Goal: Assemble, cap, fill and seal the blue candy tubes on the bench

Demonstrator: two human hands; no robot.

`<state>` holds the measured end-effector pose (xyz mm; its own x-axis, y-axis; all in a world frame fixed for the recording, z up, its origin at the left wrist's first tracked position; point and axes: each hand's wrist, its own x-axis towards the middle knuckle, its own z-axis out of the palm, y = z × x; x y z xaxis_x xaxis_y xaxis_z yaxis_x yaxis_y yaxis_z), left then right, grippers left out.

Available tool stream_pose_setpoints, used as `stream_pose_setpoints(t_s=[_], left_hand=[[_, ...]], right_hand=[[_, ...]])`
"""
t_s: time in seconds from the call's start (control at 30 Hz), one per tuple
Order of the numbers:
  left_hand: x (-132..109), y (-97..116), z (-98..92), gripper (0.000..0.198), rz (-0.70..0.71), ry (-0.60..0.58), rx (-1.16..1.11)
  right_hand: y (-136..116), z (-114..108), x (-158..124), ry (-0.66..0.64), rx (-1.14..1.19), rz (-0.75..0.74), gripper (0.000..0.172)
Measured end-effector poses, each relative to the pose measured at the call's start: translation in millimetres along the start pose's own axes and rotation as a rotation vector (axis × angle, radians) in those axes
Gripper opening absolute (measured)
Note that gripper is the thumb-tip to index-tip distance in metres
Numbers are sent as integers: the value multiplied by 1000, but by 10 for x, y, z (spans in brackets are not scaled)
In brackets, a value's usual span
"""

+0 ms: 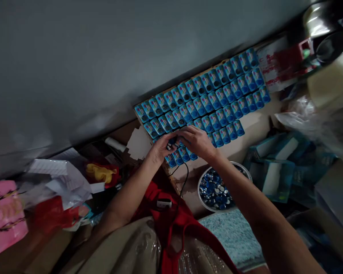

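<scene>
Rows of small blue printed cards (208, 102), each with a round spot near its lower end, lie on a board in front of me. My left hand (162, 146) hovers over the lower left rows, fingers curled round several small, shiny blue and silver round pieces (172, 144). My right hand (196, 140) is beside it, its fingers bent and close to the left fingertips. Whether the right fingers pinch a piece is hidden. Below my right forearm stands a round bowl (199, 194) full of similar blue and silver pieces.
A grey wall (74, 57) rises behind the board. Blue boxes (277, 175) and clear plastic wrap (300, 114) crowd the right side. Crumpled papers (63, 175) and a pink package (5, 213) lie at left. A black cable (186, 179) runs by the red apron strap.
</scene>
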<state>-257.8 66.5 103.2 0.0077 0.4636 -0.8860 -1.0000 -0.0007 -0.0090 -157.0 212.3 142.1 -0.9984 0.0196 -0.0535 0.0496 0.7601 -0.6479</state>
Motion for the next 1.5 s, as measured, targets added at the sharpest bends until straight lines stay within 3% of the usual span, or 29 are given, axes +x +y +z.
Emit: stream_pose_setpoints(t_s=[0.07,0.2,0.37,0.53,0.63,0.73,0.83,0.93,1.0,1.1,1.27,1.33,1.5], left_hand=[[10,-86,-24,8,3,26,30],[-63,-81,-53,13,44,27,-14],[-158,117,-71,10,179,11,-77],[-63,256,-145,9,250,-58,-106],[-16,281,-155,13,261,-66,-139],[-36,272,-124,17,266,-57,-175],[-73,216,-79,23,287,-92,-186],[-68,83,-27,25,341,-120,-181],[-56,-38,9,25,376,-100,-188],[-71,-195,41,26,401,-68,-215],[-195,-178,-35,18,403,-2,-271],[-255,-89,-96,13,380,-9,-263],[-316,117,-251,27,289,-175,-196]], right_hand=[[30,5,-36,41,-1,83,28],[159,5,156,150,-70,458,22],[269,71,627,-17,-282,652,16],[391,70,987,-179,-408,769,16],[442,23,1038,-166,-404,762,25],[355,1,875,-93,-321,678,17],[132,88,563,79,23,613,8],[-127,289,247,205,491,523,18],[-249,433,96,295,606,533,24],[-290,552,-11,402,545,667,30],[-109,401,176,340,244,705,27],[-36,315,358,260,40,668,23],[99,257,806,-67,-267,676,17]])
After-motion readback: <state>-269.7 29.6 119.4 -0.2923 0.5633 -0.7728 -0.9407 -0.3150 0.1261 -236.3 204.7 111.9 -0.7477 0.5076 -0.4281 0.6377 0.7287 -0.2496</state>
